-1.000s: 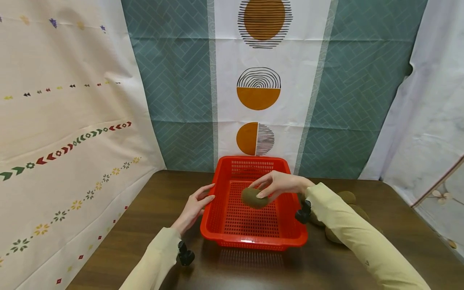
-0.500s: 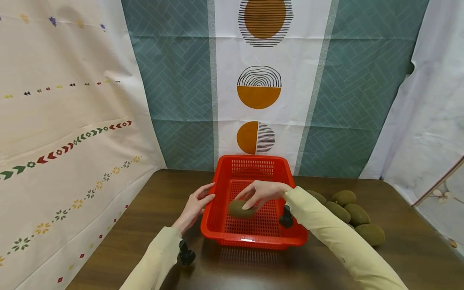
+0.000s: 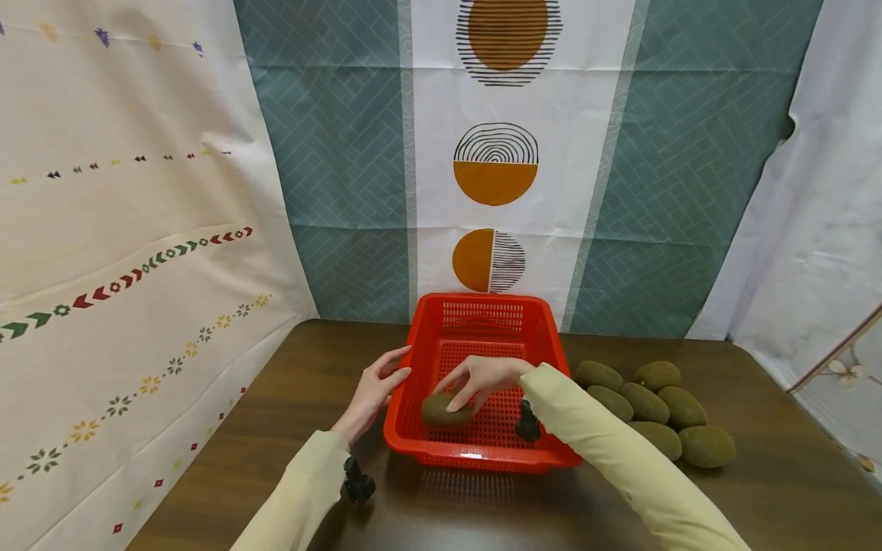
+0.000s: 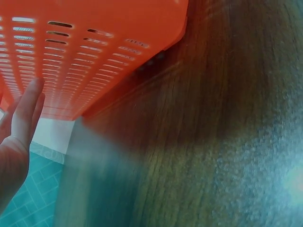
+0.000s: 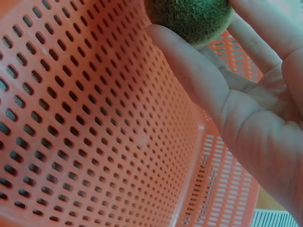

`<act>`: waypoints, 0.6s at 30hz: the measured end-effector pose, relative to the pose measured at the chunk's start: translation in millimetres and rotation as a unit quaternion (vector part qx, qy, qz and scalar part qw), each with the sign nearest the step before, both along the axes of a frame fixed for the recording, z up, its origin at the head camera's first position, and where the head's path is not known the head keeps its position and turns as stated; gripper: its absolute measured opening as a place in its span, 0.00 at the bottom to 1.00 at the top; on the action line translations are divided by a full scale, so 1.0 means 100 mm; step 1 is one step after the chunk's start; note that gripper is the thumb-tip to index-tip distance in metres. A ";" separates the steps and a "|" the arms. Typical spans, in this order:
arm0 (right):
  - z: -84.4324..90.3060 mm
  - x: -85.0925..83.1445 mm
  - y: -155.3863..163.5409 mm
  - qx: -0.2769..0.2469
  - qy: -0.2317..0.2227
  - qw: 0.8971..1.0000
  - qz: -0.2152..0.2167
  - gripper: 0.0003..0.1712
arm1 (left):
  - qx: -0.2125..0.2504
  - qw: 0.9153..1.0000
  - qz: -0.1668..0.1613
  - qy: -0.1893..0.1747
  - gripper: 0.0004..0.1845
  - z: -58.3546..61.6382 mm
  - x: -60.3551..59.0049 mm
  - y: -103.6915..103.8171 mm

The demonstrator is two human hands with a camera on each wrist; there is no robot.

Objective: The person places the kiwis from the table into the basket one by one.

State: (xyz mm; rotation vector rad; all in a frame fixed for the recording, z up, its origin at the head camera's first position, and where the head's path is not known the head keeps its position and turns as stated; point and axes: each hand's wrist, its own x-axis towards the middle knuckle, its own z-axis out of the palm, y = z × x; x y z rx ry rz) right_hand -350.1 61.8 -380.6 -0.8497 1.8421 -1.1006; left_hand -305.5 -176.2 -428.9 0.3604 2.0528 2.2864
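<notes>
Counting one kiwi in the right hand, six kiwis beside one basket.

The head camera looks forward and down from above both hands, while the left wrist camera sits low beside the red basket outside wall, and the right wrist camera looks very closely inside this same basket.

The kiwi I held was brown-green, fuzzy and oval, lying on its side low in the red basket, near its front left corner. The basket was a perforated plastic tray standing level on the desk, toward the back edge, its long sides running away from me.
</notes>
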 end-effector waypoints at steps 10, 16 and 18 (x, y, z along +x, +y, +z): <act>-0.13 0.04 -0.10 0.014 -0.038 0.999 0.007 0.24 | 0.002 1.000 -0.003 0.008 0.25 0.14 0.13 0.01; -0.18 0.06 -0.10 0.015 -0.050 0.999 -0.001 0.25 | -0.005 1.000 -0.004 0.020 0.25 0.11 0.08 0.02; -0.20 0.07 -0.11 0.012 -0.048 0.999 -0.001 0.25 | -0.009 1.000 0.003 0.023 0.24 0.07 0.05 0.02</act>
